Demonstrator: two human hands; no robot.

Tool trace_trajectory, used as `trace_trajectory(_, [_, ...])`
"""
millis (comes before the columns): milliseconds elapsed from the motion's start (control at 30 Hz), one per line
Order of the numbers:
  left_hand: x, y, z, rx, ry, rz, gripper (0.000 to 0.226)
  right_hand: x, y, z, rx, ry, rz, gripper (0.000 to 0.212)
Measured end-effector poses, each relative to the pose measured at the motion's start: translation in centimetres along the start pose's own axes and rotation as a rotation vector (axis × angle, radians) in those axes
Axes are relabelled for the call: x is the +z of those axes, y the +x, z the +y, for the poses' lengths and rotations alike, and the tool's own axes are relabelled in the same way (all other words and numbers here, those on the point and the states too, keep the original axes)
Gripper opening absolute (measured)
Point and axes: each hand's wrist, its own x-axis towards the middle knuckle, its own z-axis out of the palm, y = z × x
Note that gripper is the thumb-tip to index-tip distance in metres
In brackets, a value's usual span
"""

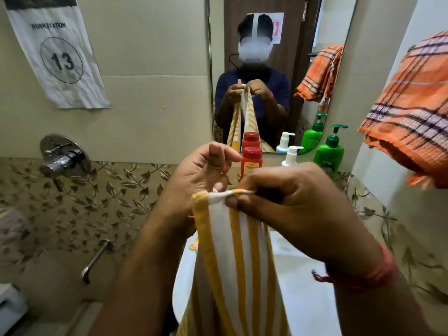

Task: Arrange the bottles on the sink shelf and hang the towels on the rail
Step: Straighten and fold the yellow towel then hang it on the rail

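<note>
A yellow-and-white striped towel (232,258) hangs down in front of me over the white sink (298,275). My right hand (291,209) pinches its top edge. My left hand (194,180) holds the same top corner from the left, with the thumb raised. Behind my hands, on the shelf under the mirror, stand a red bottle (251,161), a white pump bottle (292,155) and a green pump bottle (330,151). An orange checked towel (409,112) hangs at the upper right; its rail is hidden.
A mirror (266,69) ahead reflects me, the bottles and the orange towel. A chrome tap control (61,156) and a spout (95,260) project from the tiled wall at left. A paper sign (57,54) marked 13 hangs at upper left.
</note>
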Motion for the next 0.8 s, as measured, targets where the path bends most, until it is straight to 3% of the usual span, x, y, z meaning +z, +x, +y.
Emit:
trace_trajectory(67, [0.1, 0.0, 0.4, 0.033, -0.055, -0.033, 0.045, 1.7, 0.6, 0.9, 0.034, -0.021, 0.0, 0.019])
trace_trajectory(167, [0.0, 0.4, 0.4, 0.069, -0.147, -0.043, 0.034, 3.3, 0.8, 2.2, 0.195, 0.33, -0.084, 0.018])
trace_trajectory(300, [-0.8, 0.7, -0.1, 0.095, -0.127, 0.033, 0.033, 5.4, 0.7, 2.6, 0.28, 0.601, 0.001, 0.016])
trace_trajectory(500, [-1.5, 0.0, -1.0, -0.047, -0.16, 0.078, 0.032, 6.9, 0.9, 3.4, 0.291, 0.517, 0.339, 0.027])
trace_trajectory(700, [-2.3, -0.7, -1.7, -0.086, -0.152, 0.065, 0.032, 7.0, 0.8, 3.5, 0.264, 0.396, 0.449, 0.026])
trace_trajectory(800, [-2.1, -0.6, -1.7, -0.056, -0.193, 0.112, 0.035, 7.2, 0.6, 3.6, 0.259, 0.329, 0.442, 0.014])
